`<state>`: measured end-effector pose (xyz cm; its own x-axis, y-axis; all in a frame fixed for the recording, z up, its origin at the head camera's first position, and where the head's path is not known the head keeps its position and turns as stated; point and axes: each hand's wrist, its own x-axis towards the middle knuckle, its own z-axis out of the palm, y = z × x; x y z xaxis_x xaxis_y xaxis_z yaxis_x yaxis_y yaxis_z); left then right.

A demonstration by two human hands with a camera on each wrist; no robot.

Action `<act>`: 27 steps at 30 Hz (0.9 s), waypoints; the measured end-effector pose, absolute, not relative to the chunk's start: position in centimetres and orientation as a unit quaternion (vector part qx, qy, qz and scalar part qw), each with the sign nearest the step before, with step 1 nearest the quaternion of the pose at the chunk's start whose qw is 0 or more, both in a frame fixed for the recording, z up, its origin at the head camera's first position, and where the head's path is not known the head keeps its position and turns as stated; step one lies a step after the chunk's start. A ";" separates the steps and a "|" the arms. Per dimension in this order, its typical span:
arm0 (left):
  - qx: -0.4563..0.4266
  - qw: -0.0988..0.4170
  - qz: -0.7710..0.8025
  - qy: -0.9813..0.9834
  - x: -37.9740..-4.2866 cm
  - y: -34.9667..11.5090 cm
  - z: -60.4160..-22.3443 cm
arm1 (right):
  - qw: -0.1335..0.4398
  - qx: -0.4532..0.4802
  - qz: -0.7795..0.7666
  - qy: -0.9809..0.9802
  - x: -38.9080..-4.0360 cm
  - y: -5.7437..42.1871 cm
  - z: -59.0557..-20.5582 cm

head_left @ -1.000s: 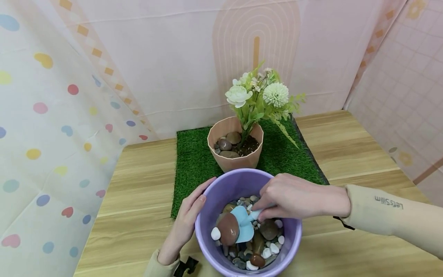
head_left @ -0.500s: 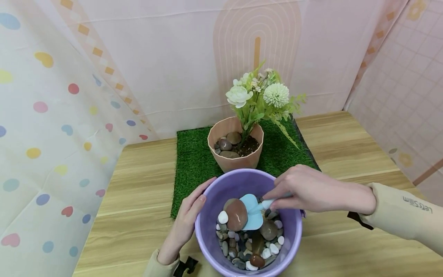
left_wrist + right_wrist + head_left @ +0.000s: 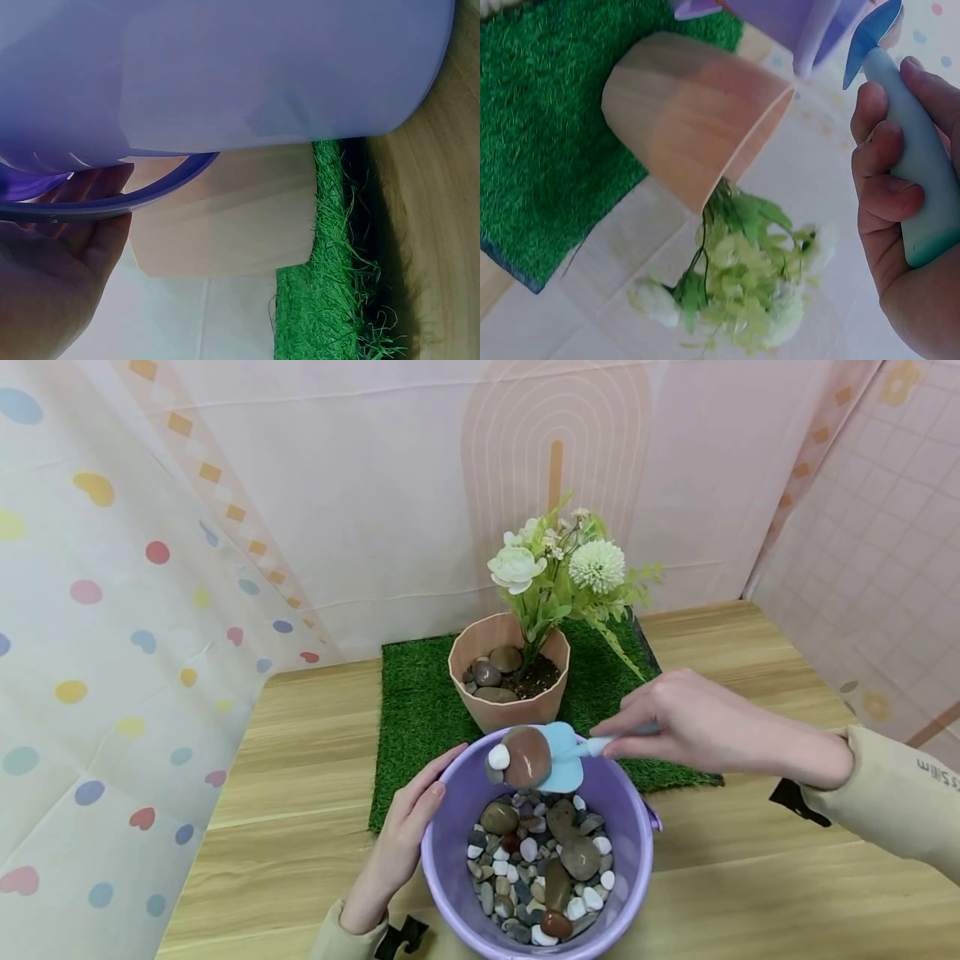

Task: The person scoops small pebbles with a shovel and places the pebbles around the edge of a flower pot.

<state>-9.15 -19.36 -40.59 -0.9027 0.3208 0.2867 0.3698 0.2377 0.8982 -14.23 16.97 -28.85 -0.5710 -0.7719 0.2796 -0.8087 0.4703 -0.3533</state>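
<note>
My right hand (image 3: 690, 718) grips the handle of a light blue garden trowel (image 3: 566, 768), its fingers wrapped round the pale grip (image 3: 915, 161) in the right wrist view. On the trowel's blade lie a large brown stone (image 3: 527, 758), a small white pebble (image 3: 498, 757) and a grey one. The load is above the far part of a purple bucket (image 3: 442, 893). Stones and pebbles (image 3: 525, 877) of several sizes cover the bucket's bottom. My left hand (image 3: 405, 822) rests against the bucket's left side with extended fingers; the bucket's handle (image 3: 172, 180) crosses them in the left wrist view.
Behind the bucket stands a peach flowerpot (image 3: 517, 714) with soil, several stones and white flowers (image 3: 597, 567). It sits on a green turf mat (image 3: 412, 710) on the wooden table (image 3: 300, 793). Patterned cloth (image 3: 360, 527) hangs behind and at both sides.
My right hand has lifted the trowel with the brown stone and pebbles from the bucket's bottom, up and away towards the pot. My left hand has stayed in place.
</note>
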 end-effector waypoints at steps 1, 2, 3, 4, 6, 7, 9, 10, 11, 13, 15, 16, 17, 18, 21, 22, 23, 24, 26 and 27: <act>-0.220 0.021 -0.577 -0.786 -9.1 -19.4 -40.6 | 0.037 0.451 0.231 -0.862 -14.4 17.0 -28.7; -0.220 0.021 -0.577 -0.786 -9.1 -19.4 -40.6 | 0.034 0.440 0.235 -0.866 -14.6 17.1 -28.6; -0.221 0.022 -0.576 -0.787 -9.1 -19.4 -40.6 | 0.032 0.431 0.238 -0.870 -14.8 17.1 -28.4; -0.222 0.023 -0.576 -0.787 -9.1 -19.4 -40.6 | 0.031 0.421 0.240 -0.874 -15.0 17.1 -28.3; -0.224 0.024 -0.576 -0.786 -9.1 -19.4 -40.6 | 0.030 0.401 0.239 -0.884 -15.5 17.1 -28.1; -0.224 0.025 -0.576 -0.786 -9.1 -19.4 -40.6 | 0.030 0.392 0.238 -0.888 -15.7 17.1 -28.0; -0.225 0.025 -0.576 -0.785 -9.1 -19.4 -40.7 | 0.034 0.377 0.233 -0.896 -16.2 17.0 -27.8; -0.226 0.025 -0.578 -0.784 -9.2 -19.4 -40.7 | 0.037 0.370 0.231 -0.899 -16.4 17.0 -27.8; -0.226 0.024 -0.579 -0.783 -9.2 -19.4 -40.7 | 0.039 0.363 0.229 -0.902 -16.7 17.0 -27.7; -0.228 0.022 -0.581 -0.781 -9.2 -19.4 -40.7 | 0.039 0.349 0.229 -0.908 -17.2 16.9 -27.7; -0.228 0.020 -0.584 -0.779 -9.2 -19.4 -40.6 | 0.037 0.332 0.228 -0.915 -17.7 16.8 -27.7; -0.228 0.019 -0.585 -0.778 -9.2 -19.4 -40.6 | 0.036 0.325 0.226 -0.918 -18.0 16.7 -27.7; -0.227 0.019 -0.585 -0.778 -9.2 -19.4 -40.6 | 0.034 0.318 0.225 -0.920 -18.3 16.6 -27.8; -0.227 0.019 -0.586 -0.778 -9.2 -19.4 -40.6 | 0.031 0.311 0.222 -0.924 -18.6 16.6 -27.8; -0.225 0.017 -0.587 -0.778 -9.2 -19.4 -40.5 | 0.028 0.298 0.213 -0.930 -19.5 16.4 -28.0; -0.225 0.016 -0.587 -0.778 -9.2 -19.4 -40.5 | 0.028 0.297 0.210 -0.931 -19.8 16.4 -28.1; -0.225 0.015 -0.586 -0.778 -9.2 -19.4 -40.5 | 0.027 0.295 0.208 -0.932 -20.0 16.4 -28.1; -0.224 0.015 -0.585 -0.779 -9.2 -19.4 -40.5 | 0.025 0.292 0.206 -0.934 -20.3 16.4 -28.2; -0.224 0.014 -0.584 -0.780 -9.2 -19.4 -40.5 | 0.026 0.292 0.201 -0.935 -20.8 16.4 -28.3; -0.224 0.015 -0.583 -0.781 -9.2 -19.4 -40.5 | 0.027 0.292 0.198 -0.935 -21.0 16.4 -28.4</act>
<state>-9.17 -19.40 -40.54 -0.8989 0.3331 0.2847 0.3676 0.2197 0.9037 -21.01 16.37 -28.39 -0.8277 -0.5358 0.1666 -0.5573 0.7505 -0.3553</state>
